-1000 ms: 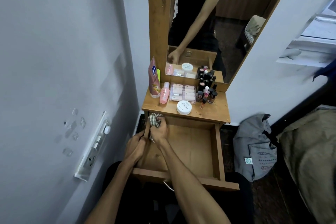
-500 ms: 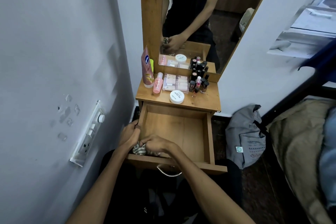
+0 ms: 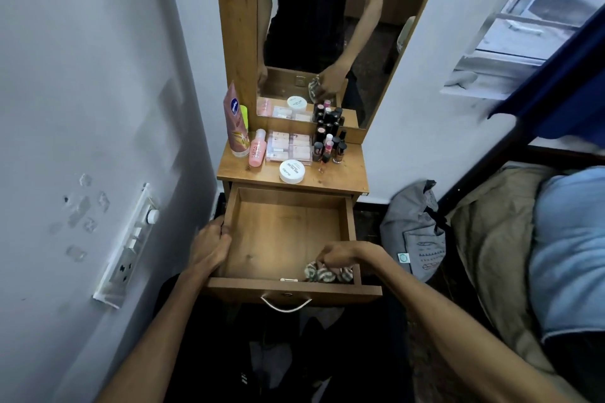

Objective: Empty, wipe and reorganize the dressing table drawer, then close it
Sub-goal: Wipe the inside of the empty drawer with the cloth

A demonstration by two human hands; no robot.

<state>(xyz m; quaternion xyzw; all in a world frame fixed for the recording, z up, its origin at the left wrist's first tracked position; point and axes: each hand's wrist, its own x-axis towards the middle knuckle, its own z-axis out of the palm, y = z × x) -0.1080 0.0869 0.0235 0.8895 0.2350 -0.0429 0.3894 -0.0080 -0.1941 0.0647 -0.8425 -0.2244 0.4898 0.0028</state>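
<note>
The wooden drawer (image 3: 350,222) of the dressing table is pulled out and holds nothing but a checked cloth (image 3: 324,273) in its near right corner. My right hand (image 3: 337,255) presses down on that cloth, fingers closed over it. My left hand (image 3: 211,247) grips the drawer's left wall. On the tabletop (image 3: 343,178) stand a tall pink tube (image 3: 235,123), a small pink bottle (image 3: 257,152), flat pink boxes (image 3: 289,147), a white round jar (image 3: 292,171) and several dark nail polish bottles (image 3: 330,144).
A mirror (image 3: 327,26) rises behind the tabletop. A wall with a switch panel (image 3: 131,245) is close on the left. A grey bag (image 3: 414,232) lies on the floor to the right, beside a bed with a blue pillow (image 3: 569,249). The drawer's metal handle (image 3: 286,304) faces me.
My right hand has carried the cloth from the drawer's far left corner to the near left, then along the front to the near right corner. My left hand stays on the left wall.
</note>
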